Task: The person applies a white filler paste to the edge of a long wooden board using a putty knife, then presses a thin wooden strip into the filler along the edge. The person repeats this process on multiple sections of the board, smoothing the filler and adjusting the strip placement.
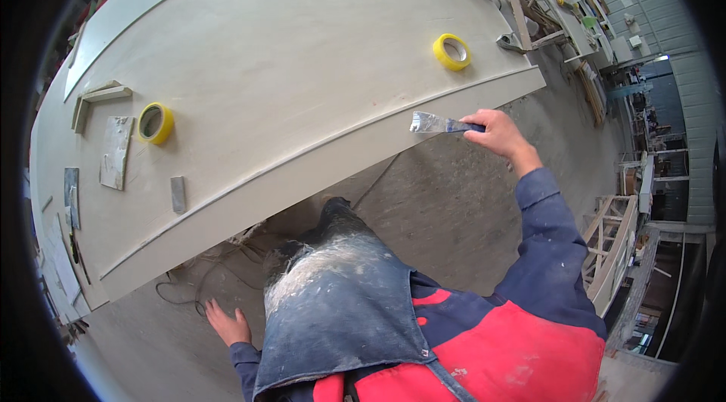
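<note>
1. Blue and grey scraper point(446, 126) in the right hand point(495, 132), held well out from the body, blade pointing toward the left side, over the near margin of the pale board point(302, 46).
2. Right fingers and thumb closed around the handle, with the blade left free beyond the grip. Cannot tell whether resting on the board or held just above.
3. Left hand point(229, 324) low beside the smeared apron point(344, 304), open, fingers a little apart, with hold of nothing.
4. Looks light, probably easy to steer with one hand alone.
5. Seems stiff along the handle and thin at the blade, so likely to flex slightly when pressed flat.
6. Best gripped by the handle, thumb and forefinger close behind the blade for control, skin kept off the front edge.
7. Pale smears on the blade tip: perhaps slick if wet, gritty if dry; cannot tell which. Handle probably safer to grip wiped clean.
8. Just beyond the blade, a narrow raised strip point(253, 177), running back toward the left hand's side; likely easy to nick with a blade corner.
9. Farther out past the right hand, a yellow tape roll point(448, 62); out past the left hand, a small grey block point(178, 194).
</note>
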